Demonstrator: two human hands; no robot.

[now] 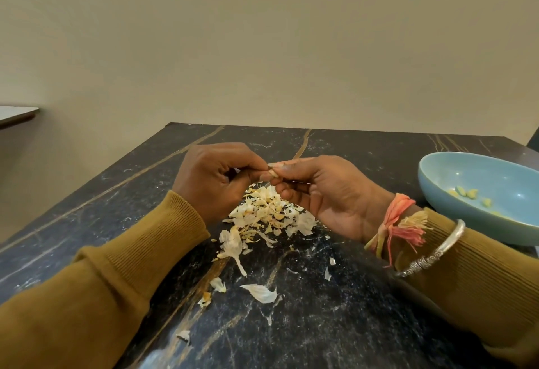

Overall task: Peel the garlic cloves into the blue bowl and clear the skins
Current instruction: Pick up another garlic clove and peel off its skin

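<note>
A small garlic clove (271,172) is pinched between the fingertips of both hands above the table. My left hand (214,177) grips it from the left and my right hand (323,196) from the right, thumbnail against its skin. Directly below lies a heap of pale garlic skins (268,214). The blue bowl (481,176) stands to the right of my right wrist, with several peeled yellowish cloves (466,193) in its bottom.
Loose skin flakes (261,293) are scattered on the dark marble table (291,325) toward me. The table's far edge meets a beige wall. A light shelf edge (17,113) shows at the far left.
</note>
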